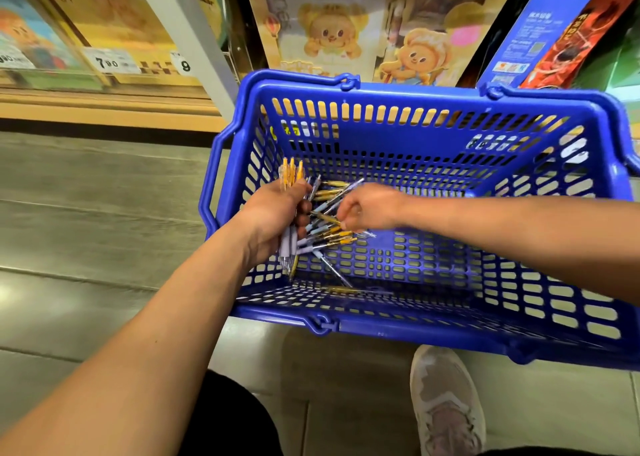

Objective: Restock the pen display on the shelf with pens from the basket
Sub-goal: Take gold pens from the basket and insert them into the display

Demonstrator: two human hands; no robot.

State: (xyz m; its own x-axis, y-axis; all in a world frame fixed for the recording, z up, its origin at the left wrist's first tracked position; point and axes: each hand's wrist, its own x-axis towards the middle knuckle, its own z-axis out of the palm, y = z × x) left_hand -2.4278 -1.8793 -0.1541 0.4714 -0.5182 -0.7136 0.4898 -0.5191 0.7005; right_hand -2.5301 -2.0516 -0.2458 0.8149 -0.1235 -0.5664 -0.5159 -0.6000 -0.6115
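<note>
One blue slotted plastic basket (398,137) stands before the wooden shelf (104,105). Inside it, the left hand (273,213) clutches a bundle of yellow-and-lilac click pens (291,173), while the right hand (370,208) pinches one pen (325,217) among the loose pens (334,239) on the basket floor.

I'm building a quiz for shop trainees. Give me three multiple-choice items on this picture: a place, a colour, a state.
1. Where are the loose pens? A on the shelf B in the basket C on the floor
2. What colour is the basket? A blue B red C green
3. What is the left hand doing? A hanging idle B gripping a bundle of pens C holding a handle
1 B: they lie on its bottom. 2 A: rim and walls are blue. 3 B: fingers curl round several pens.
</note>
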